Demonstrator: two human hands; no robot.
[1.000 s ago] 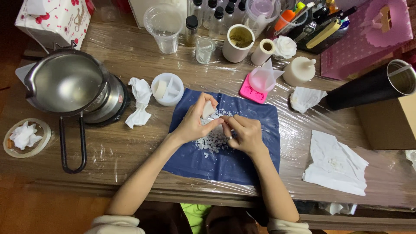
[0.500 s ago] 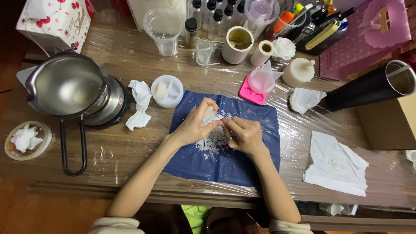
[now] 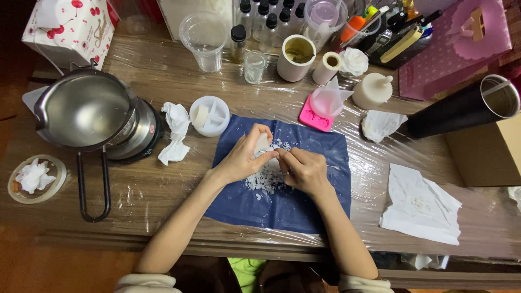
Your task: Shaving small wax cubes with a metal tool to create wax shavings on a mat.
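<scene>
Home craft table point(image 3: 163, 70): melting pot point(image 3: 84, 108), moulds, scent bottles point(image 3: 266, 19).

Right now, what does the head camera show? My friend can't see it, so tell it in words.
Two hands meet over a blue sheet: the left hand holds a white chunk, and the right hand works at it above a pile of white flakes. A metal pot stands at the left, cups and bottles at the back.

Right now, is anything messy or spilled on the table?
Yes. White flakes lie scattered on the blue sheet under the left hand, which holds a white chunk. Crumpled tissues lie about too.
</scene>
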